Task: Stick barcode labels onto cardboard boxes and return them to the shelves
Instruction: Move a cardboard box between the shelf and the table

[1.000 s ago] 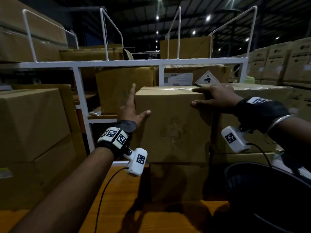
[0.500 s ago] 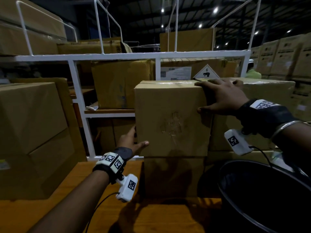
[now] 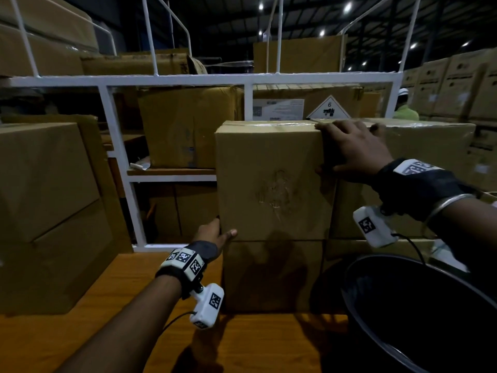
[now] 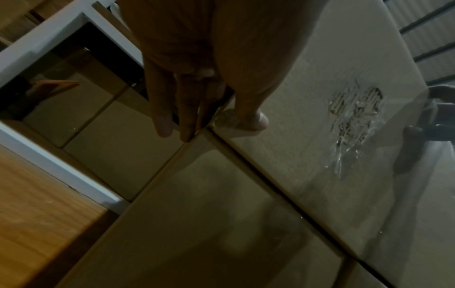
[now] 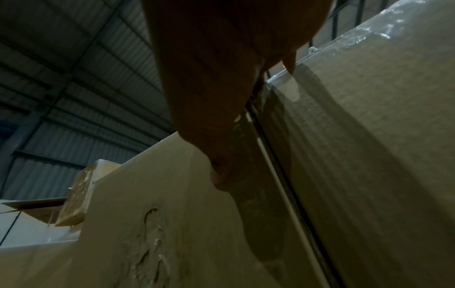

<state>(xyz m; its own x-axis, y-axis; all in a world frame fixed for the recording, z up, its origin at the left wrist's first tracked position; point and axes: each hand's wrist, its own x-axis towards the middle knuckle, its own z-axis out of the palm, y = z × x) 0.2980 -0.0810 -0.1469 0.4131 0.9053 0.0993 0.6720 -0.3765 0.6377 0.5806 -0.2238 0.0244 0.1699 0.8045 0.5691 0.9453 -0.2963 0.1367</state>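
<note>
- Cardboard box [image 3: 271, 181] sits atop another box on the wooden surface [image 3: 113, 305].
- Our left hand [image 3: 212, 234] grips its lower corner, right hand [image 3: 352, 149] its upper edge.
- Likely step: lifting it; next needs a steady two-handed hoist.

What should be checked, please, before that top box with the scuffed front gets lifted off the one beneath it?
1. Left hand at the top box's lower left corner: ok, thumb on the front face, fingers round the side.
2. Right hand on the upper right corner: ok, fingers over the top edge.
3. Fingers under the base: not ok, they lie at the seam with the lower box.
4. Gap to the neighbouring box on the right: not ok, it stands close alongside.
5. Barcode label on the box: cannot tell, none on the visible faces.
6. Weight: cannot tell.
</note>
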